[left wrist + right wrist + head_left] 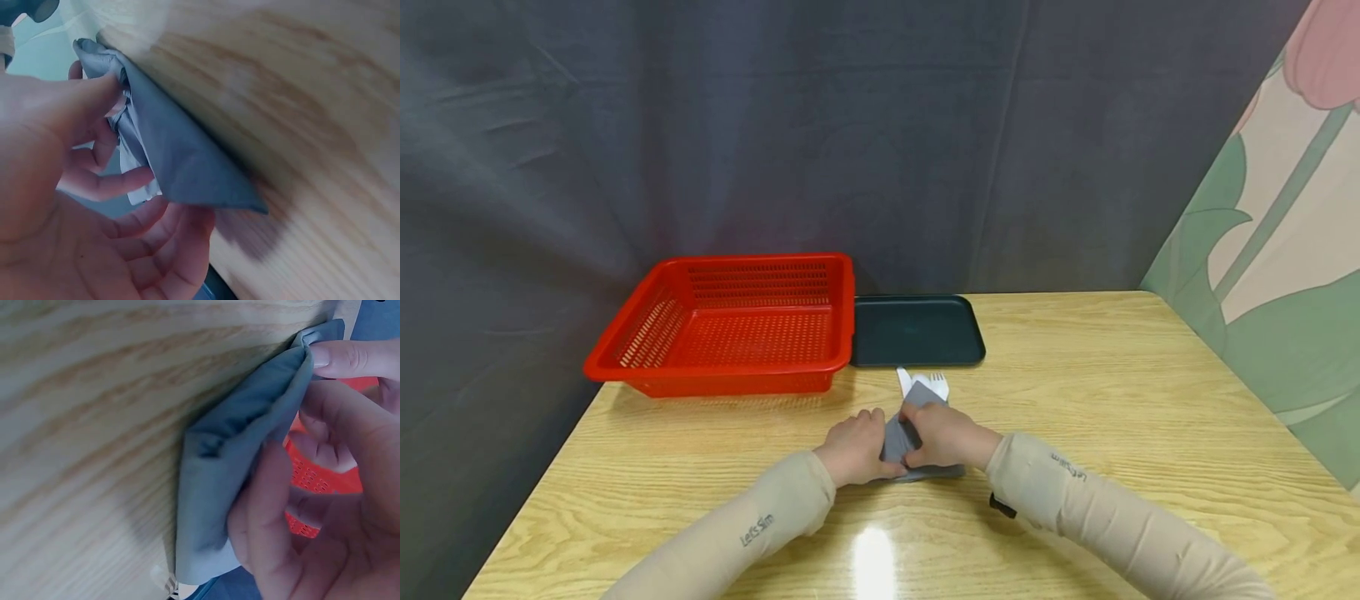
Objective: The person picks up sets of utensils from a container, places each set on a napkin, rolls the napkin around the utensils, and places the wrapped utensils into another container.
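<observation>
A grey cloth napkin [897, 442] lies on the table, folded around white cutlery. The heads of a knife [904, 382], a spoon [921, 380] and a fork [938, 385] stick out past its far end. My left hand [856, 448] grips the napkin's left side, thumb at the near edge and fingers along the fold [181, 150]. From the right, my right hand [946, 435] pinches the upper layer, its fingers curled over the folded edge [250, 425]. The cutlery handles are hidden inside the cloth.
A red plastic basket [718, 382] with perforated sides stands at the back left of the wooden table [1112, 392]. Beside it, a dark tray [917, 329] lies just beyond the cutlery tips. A dark curtain [925, 150] hangs behind; a flower-patterned cloth [1300, 333] borders the right.
</observation>
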